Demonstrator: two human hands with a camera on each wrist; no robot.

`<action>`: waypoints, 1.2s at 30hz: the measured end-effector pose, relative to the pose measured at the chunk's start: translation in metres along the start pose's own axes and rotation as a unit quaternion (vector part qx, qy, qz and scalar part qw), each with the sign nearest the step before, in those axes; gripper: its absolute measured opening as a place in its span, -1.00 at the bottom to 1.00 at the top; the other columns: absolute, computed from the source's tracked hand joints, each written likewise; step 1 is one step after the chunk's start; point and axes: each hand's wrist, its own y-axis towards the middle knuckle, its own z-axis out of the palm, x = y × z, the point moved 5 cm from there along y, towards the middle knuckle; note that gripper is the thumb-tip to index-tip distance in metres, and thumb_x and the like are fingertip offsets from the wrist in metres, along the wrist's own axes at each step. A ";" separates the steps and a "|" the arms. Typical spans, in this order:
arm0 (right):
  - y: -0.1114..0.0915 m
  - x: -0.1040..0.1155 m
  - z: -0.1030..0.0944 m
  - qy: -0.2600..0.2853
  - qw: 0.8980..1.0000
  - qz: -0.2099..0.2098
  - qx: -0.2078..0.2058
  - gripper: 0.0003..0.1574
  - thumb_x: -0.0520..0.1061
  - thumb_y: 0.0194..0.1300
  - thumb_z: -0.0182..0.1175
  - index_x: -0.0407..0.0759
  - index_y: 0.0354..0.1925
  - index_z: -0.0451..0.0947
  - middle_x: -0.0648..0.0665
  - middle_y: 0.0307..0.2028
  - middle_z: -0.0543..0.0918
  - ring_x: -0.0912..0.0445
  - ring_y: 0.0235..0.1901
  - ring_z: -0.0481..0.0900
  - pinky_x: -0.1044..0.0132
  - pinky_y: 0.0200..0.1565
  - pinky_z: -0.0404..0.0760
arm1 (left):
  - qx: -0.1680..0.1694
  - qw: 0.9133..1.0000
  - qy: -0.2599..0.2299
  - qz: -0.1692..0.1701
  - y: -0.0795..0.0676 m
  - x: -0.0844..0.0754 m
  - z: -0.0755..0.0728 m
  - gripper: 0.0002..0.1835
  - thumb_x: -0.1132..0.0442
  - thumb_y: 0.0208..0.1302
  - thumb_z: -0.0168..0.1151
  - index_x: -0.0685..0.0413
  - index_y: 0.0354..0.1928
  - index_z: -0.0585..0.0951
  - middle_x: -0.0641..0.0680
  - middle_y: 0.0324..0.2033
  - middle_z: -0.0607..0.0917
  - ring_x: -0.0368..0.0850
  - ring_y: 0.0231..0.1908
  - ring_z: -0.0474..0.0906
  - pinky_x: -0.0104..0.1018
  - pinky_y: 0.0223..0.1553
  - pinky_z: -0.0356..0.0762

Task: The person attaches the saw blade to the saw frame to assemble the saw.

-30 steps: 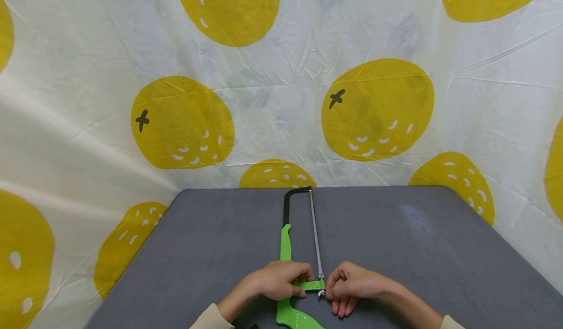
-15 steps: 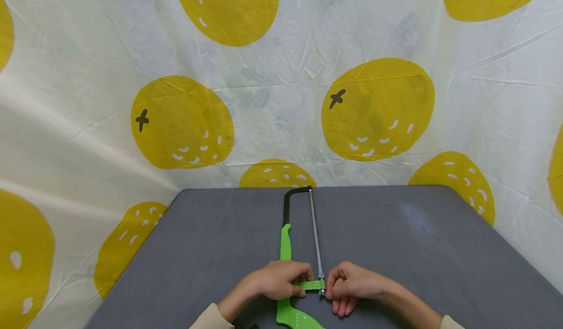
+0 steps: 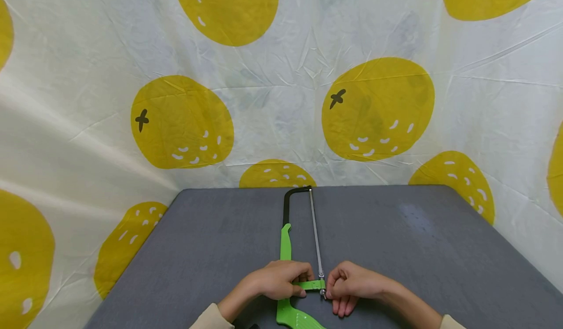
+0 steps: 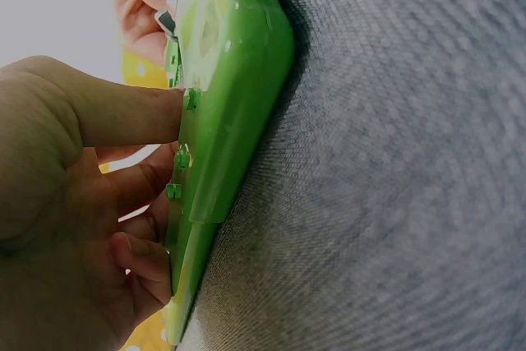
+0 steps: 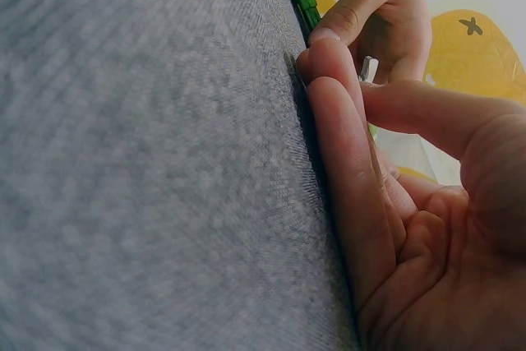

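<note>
A hacksaw [image 3: 286, 243] with a green handle, black front bow and thin silver blade [image 3: 315, 231] lies on the grey table, handle towards me. My left hand [image 3: 283, 279] holds its green frame [image 4: 242, 80] near the blade's rear mount, thumb on the near side and fingers curled over the far side. Across from it, my right hand [image 3: 358, 285] has thumb and index fingertip at the small metal wing nut [image 3: 323, 293] behind the green crossbar [image 3: 311, 285]. In the right wrist view the wing nut [image 5: 369, 68] shows by the thumb tip, its lower part hidden by fingers.
The grey tabletop [image 3: 374, 221] reaches back to a white cloth [image 3: 272, 123] printed with yellow fruit. That cloth also hangs along both sides. A small dark object [image 3: 254, 326] shows at the bottom edge, left of the handle.
The wing nut has turned, its wings now pointing differently at the right fingertips. Both hands and the hacksaw have stayed in place.
</note>
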 end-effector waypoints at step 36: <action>0.001 0.002 0.002 -0.020 0.999 0.009 -0.028 -0.53 -0.10 0.44 0.21 -0.61 -0.20 0.63 0.03 -0.59 0.72 0.34 -0.64 0.66 0.43 -0.56 0.62 | 0.007 1.000 -0.011 -0.004 -0.001 -0.001 -0.001 -0.81 0.16 0.38 0.37 -0.25 -0.04 0.61 -0.29 -0.33 0.61 -0.45 -0.38 0.47 -0.48 -0.28 0.44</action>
